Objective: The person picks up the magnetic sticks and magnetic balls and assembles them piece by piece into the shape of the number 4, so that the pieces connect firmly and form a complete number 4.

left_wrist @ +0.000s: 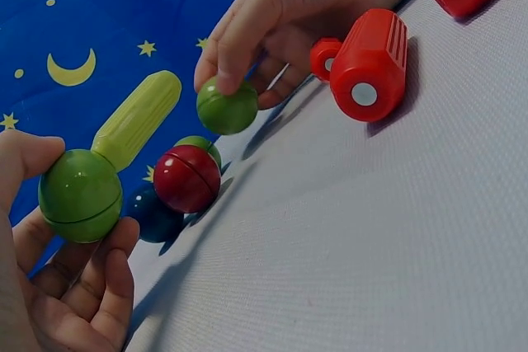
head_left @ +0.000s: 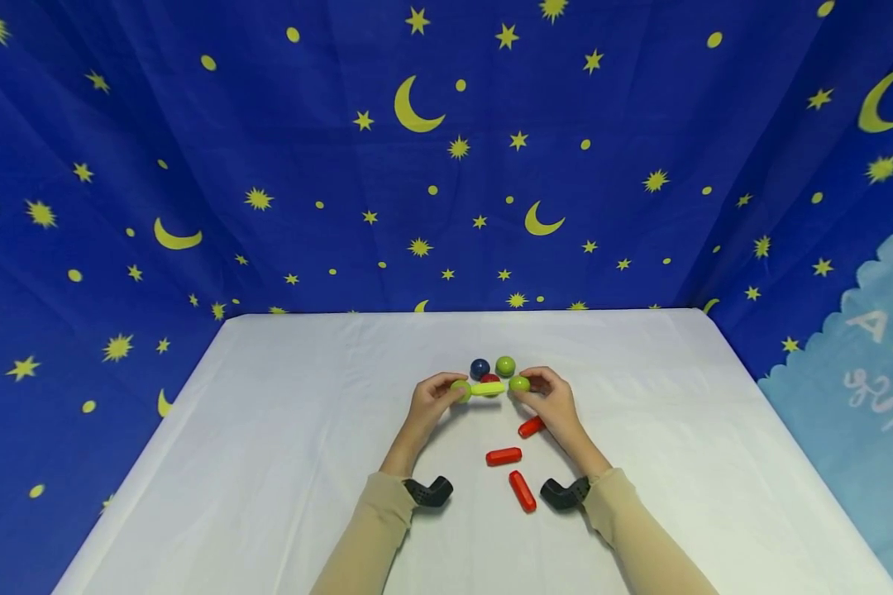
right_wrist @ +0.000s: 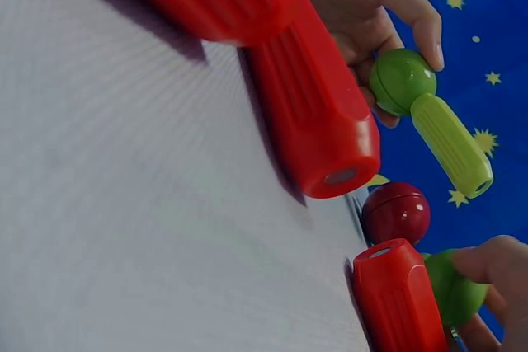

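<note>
My left hand (head_left: pixel 426 406) pinches a green ball (left_wrist: pixel 80 195) between thumb and fingers. From that ball sticks a yellow-green ridged rod (left_wrist: pixel 136 121), joined at one end, its free end pointing right. Another green ball (head_left: pixel 519 383) is pinched by my right hand (head_left: pixel 558 406), with a small gap between it and the rod's free end. Just behind the rod, a red ball (left_wrist: pixel 188 179), a dark blue ball (head_left: pixel 479 368) and a third green ball (head_left: pixel 505 366) sit clustered on the table; the rod partly covers the red one in the head view.
Several red ridged rods lie on the white table (head_left: pixel 305 463): one (head_left: pixel 532 426) beside my right hand, another (head_left: pixel 503 456) between my forearms, a third (head_left: pixel 522 491) nearer me. Silver discs show on their ends. A blue star-and-moon cloth (head_left: pixel 446 165) hangs behind and at the sides.
</note>
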Tool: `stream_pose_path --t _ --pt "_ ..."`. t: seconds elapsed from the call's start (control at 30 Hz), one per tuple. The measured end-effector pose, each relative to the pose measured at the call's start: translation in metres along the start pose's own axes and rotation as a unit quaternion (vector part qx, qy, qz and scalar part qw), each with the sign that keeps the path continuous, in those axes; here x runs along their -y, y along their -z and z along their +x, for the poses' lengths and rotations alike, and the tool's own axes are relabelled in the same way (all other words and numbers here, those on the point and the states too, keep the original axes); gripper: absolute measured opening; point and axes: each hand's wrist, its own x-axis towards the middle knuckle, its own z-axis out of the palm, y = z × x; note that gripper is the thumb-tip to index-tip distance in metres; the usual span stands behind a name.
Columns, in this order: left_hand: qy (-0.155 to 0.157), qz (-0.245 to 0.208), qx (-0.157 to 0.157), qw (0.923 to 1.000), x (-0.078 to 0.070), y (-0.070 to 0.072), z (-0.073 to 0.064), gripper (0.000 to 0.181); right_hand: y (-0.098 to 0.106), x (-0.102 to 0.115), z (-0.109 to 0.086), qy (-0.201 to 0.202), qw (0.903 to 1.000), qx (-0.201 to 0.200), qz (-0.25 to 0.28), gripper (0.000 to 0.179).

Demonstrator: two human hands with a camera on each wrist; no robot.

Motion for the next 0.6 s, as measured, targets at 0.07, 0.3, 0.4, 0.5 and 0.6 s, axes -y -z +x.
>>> stream_pose_path --t 0.07,0.3,0.4,0.5,0.6 --pt "0.005 0.0 -0.002 1.0 -0.0002 0.0003 0.0002 0.032 0.0003 -0.001 -0.0003 0.001 0.9999 -0.007 0.016 0.032" --pt "0.02 -0.001 -0.014 0.9997 0.0001 0.0002 0.0006 0.032 0.0008 -0.0032 -0.0016 0.035 0.997 -0.019 0.067 0.031" --pt "0.023 -0.003 -0.02 0.9995 0.001 0.0003 0.0013 0.033 0.0007 -0.005 -0.0017 0.05 0.9944 -0.011 0.092 0.03" --pt "0.023 -0.007 -0.023 0.9994 0.002 0.0009 0.0019 0.033 0.0005 -0.0067 -0.0014 0.065 0.992 -0.001 0.108 0.029" --pt "0.02 -0.009 -0.02 0.9995 0.0026 0.0014 0.0022 0.032 0.0004 -0.0073 -0.0011 0.08 0.9903 0.004 0.114 0.029"
